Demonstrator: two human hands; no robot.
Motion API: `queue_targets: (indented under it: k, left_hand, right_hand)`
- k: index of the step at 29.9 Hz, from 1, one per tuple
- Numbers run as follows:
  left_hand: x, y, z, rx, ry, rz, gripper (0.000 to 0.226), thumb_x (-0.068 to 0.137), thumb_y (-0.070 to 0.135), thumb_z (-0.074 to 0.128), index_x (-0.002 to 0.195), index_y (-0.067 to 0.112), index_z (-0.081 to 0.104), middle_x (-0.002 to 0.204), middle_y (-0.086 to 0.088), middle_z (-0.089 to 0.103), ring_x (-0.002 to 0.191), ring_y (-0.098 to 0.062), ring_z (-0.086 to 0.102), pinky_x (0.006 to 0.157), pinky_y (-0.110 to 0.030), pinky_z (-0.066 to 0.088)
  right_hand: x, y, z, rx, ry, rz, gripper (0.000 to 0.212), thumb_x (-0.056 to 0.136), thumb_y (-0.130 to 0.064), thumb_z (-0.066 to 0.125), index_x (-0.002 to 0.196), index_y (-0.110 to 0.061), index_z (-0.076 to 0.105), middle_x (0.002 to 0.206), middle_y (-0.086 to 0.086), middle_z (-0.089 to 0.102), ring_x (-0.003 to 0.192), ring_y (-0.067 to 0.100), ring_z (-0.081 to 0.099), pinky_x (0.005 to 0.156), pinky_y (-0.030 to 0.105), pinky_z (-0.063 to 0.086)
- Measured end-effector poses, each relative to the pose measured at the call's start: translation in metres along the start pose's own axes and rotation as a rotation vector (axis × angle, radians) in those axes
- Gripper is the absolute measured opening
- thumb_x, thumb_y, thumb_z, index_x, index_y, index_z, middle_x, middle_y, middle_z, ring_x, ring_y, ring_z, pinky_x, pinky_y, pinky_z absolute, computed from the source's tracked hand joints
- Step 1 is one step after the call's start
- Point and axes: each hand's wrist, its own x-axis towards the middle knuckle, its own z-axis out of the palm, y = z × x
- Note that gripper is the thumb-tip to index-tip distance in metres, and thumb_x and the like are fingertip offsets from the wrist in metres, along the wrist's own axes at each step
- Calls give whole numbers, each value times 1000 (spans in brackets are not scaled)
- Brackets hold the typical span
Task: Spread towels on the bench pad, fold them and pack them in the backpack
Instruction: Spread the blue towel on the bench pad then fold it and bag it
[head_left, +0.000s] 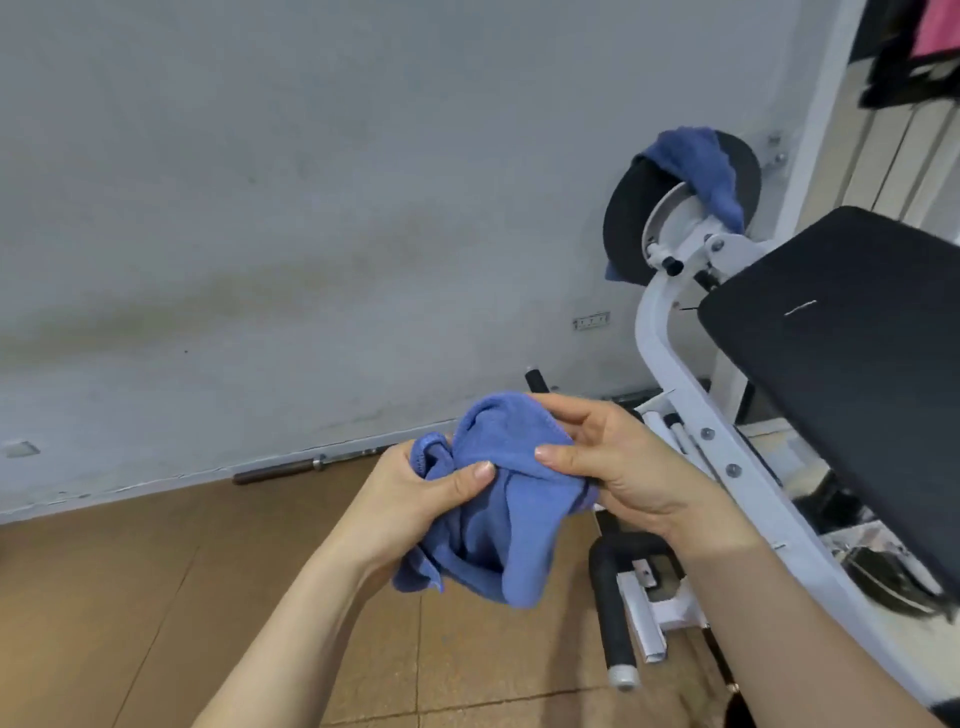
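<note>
My left hand (415, 493) and right hand (613, 462) each pinch a crumpled blue towel (498, 519) between thumb and fingers, in the air above the brown floor (156, 597). At my right, the black bench pad (857, 353) sits on a white frame (670, 374), whose tube passes just beside my right wrist. A second blue towel (701, 166) hangs over a black roller pad (628, 208) beyond the bench. A padded bar (610, 613) juts out below my right forearm. A barbell bar (291, 467) lies along the grey wall. Open floor stretches to my left.
</note>
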Motion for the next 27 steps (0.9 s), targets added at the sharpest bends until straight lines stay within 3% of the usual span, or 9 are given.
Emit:
queue_targets:
  k: [2,5,11,14,17,20,23,25,27]
  left_hand:
    - [34,11,-3,25,-99,-23,49,73,46,82,71,10,50,58,-16,53,42,-26,52,38,-26,40]
    - [90,23,-5,0,-153,-18,35,84,40,65,68,11,57,55,-13,57,42,-25,55,37,-26,42]
    - [204,28,8,-363,-370,-89,25,87,30,61,83,6,58,71,-10,67,65,-18,67,59,-26,57]
    - [259,32,4,-307,-531,-94,29,83,35,60,74,8,55,59,-7,62,53,-17,62,50,-25,52]
    - [308,30,-2,-90,-646,-19,37,85,40,63,67,12,46,50,1,50,45,-12,50,43,-19,42]
    - [358,32,-2,69,-961,148,45,70,50,79,69,14,51,63,-1,49,61,-15,47,56,-18,44]
    - [399,38,6,378,-1351,232,25,60,30,82,79,19,68,80,-1,68,75,-11,63,70,-21,51]
    - [421,36,17,527,-1411,247,19,65,20,78,83,19,72,86,-2,73,80,-9,66,75,-22,53]
    - [435,39,35,513,-1330,248,17,67,22,76,82,15,74,86,-3,74,79,-10,67,73,-21,53]
  right_hand:
    - [8,-6,-19,-124,200,-20,33,89,2,60,121,-4,64,115,17,70,108,30,66,93,39,54]
    - [17,-18,-50,-186,513,-45,24,94,6,52,104,-5,70,93,8,76,85,17,72,73,26,56]
    - [47,-37,-101,-270,736,2,39,98,-26,53,66,-8,68,59,2,58,54,12,50,50,21,40]
    - [71,-43,-114,-546,705,126,36,76,-33,72,85,2,68,72,9,56,65,18,48,59,26,39]
    - [81,-53,-115,-867,694,378,33,81,-28,77,77,4,66,59,1,45,52,8,38,50,20,34]
    - [76,-66,-112,-794,832,338,26,83,-30,74,79,-5,71,75,13,60,67,13,52,64,32,43]
    - [54,-65,-110,-529,1023,215,59,76,-46,76,96,9,67,95,41,58,85,31,54,80,49,42]
    - [38,-61,-109,-438,1213,162,67,70,-53,78,98,7,68,92,35,63,82,30,56,75,41,45]
    - [24,-54,-110,-437,1388,171,59,81,-48,72,98,9,66,81,21,62,70,22,56,60,27,44]
